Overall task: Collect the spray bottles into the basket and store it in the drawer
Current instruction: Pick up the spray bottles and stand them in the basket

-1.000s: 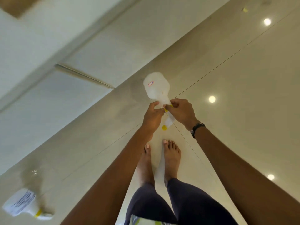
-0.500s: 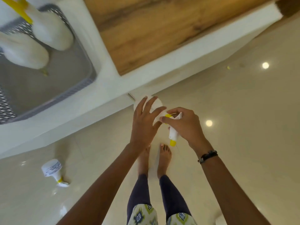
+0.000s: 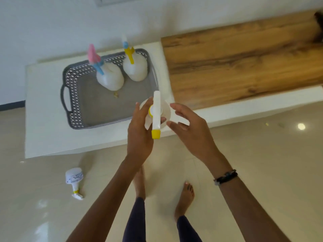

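Above the grey basket (image 3: 111,109) — white spray bottle (image 3: 158,110), yellow nozzle, gripped by left hand (image 3: 139,131), right hand (image 3: 188,130) open.

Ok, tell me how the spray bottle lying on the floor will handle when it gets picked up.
The bottle on the floor looks like thin white plastic, so probably light and slightly squeezable. Lying on its round side on glossy tile, it may roll or skid if nudged. Its narrow neck and trigger head likely offer the surest grip.
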